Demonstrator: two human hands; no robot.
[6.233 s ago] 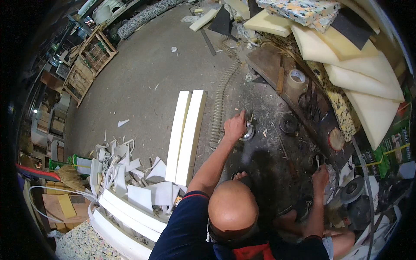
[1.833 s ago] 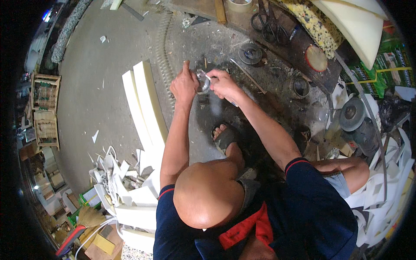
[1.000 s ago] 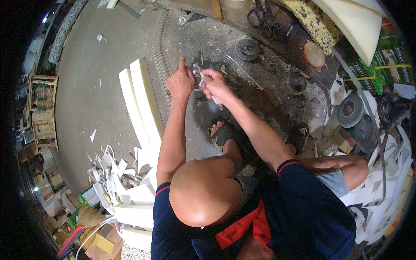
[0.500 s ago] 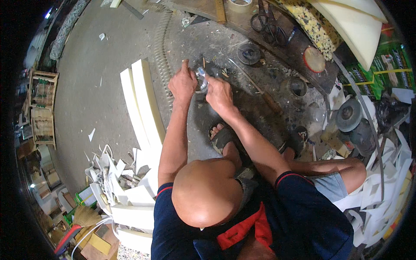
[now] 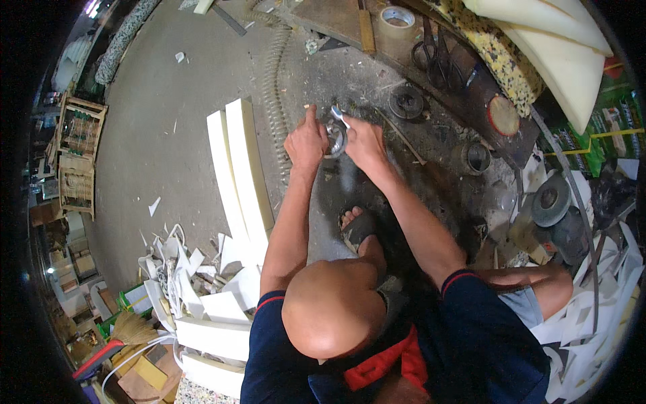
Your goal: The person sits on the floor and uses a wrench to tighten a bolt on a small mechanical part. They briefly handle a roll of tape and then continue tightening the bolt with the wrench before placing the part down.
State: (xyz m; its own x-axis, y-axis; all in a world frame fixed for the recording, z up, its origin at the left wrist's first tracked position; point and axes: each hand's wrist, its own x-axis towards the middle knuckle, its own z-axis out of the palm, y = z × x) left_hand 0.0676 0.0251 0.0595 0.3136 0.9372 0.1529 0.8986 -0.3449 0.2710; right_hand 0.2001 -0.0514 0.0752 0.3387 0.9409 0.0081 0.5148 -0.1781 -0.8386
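Ok so the left hand point(image 5: 307, 145) has its forefinger sticking straight out and the others curled in by a shiny round thing point(image 5: 341, 143), and the right hand point(image 5: 367, 144) is pinching a shiny metal tool point(image 5: 336, 113) whose bright end pokes past the fingertips, can't tell what the tucked-under fingers are doing. The round thing is right between the two hands, out from the front edge of the dark board point(image 5: 336, 19), can't tell if it touches the floor point(image 5: 175, 148). For containers, there's a round jar point(image 5: 465, 159) just beside that front edge, close to the board's right corner, something dark inside but no clue what, and a clear cup-looking thing point(image 5: 501, 197) nearer the person, contents too blurry to call. Up on the board, a red-rimmed round piece point(image 5: 503, 116) near that same corner, scissors point(image 5: 441, 51) further along, then a tape roll point(image 5: 397, 31) and a wooden stick point(image 5: 367, 34) at the front edge. A black disc point(image 5: 406, 103) lies just off that edge. Over at the floor's left edge, crate-like wooden frames point(image 5: 86, 104) have dark greenish stuff inside, too small to make out
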